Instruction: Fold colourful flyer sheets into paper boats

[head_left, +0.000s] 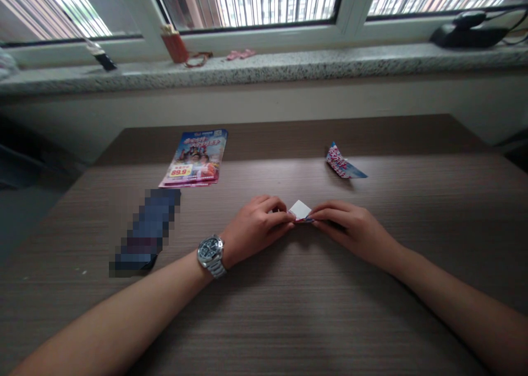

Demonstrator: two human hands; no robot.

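A small folded paper [301,210], white on top with a coloured lower edge, is held between my two hands near the middle of the table. My left hand [260,225], with a watch on its wrist, pinches the paper's left end. The right end is pinched by the fingers of my right hand [353,227]. Behind my right hand a folded blue and pink paper piece [343,166] rests on the table. A stack of printed flyers [198,159] lies at the back left.
On the wooden table [264,321], a pixelated dark phone-like object [146,230] lies left of my left hand. The stone windowsill [289,68] behind holds a red box [174,45], a pink item [240,54], a dark brush-like item [103,59] and a black device with cables [469,32].
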